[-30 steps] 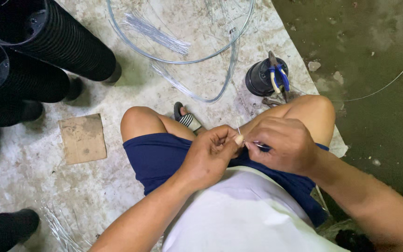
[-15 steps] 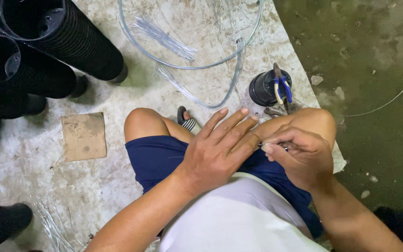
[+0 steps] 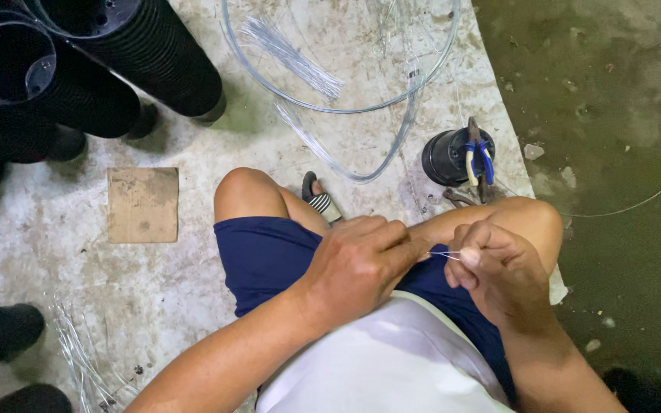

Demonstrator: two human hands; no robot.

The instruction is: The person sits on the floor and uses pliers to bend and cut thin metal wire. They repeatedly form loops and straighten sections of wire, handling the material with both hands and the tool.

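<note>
Since a moment ago your left hand [image 3: 361, 264] is curling shut, both hands pinching a thin wire [image 3: 445, 255] stretching level between them toward your right hand [image 3: 499, 271].

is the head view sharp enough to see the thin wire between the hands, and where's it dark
Head view: mostly sharp; the thin wire shows as a faint pale line between the left hand and right hand. The wet floor at right is dim, and the black pots lose detail in shadow.
</note>
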